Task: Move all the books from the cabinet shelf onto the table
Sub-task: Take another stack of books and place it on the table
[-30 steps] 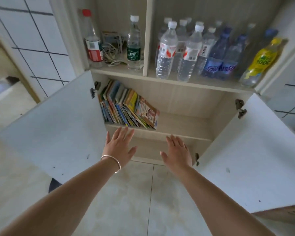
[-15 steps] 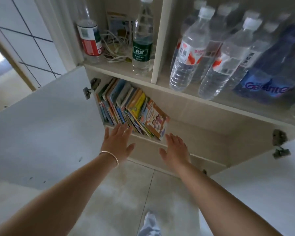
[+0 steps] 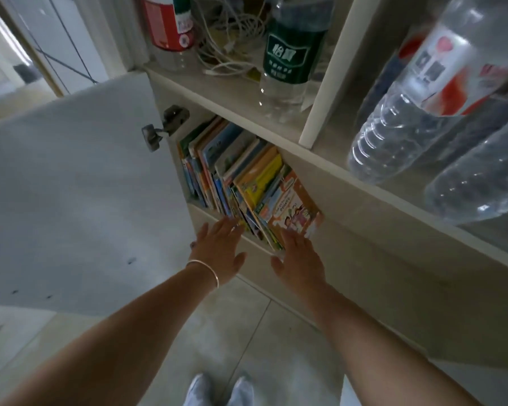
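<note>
Pale floor tiles (image 3: 223,332) are lying nearest; both hands, left hand (image 3: 217,250) and right hand (image 3: 298,259), are reaching flat-fingered, grasping nothing, at the leaning books (image 3: 241,180) on the cabinet shelf (image 3: 258,247), beside the open door (image 3: 71,194), below bottles (image 3: 288,51).

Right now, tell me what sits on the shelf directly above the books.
Above the books stand a green-labelled bottle, a red-labelled bottle and tangled white cables. Clear water bottles fill the next compartment. Whatever lies behind them is hidden.
</note>
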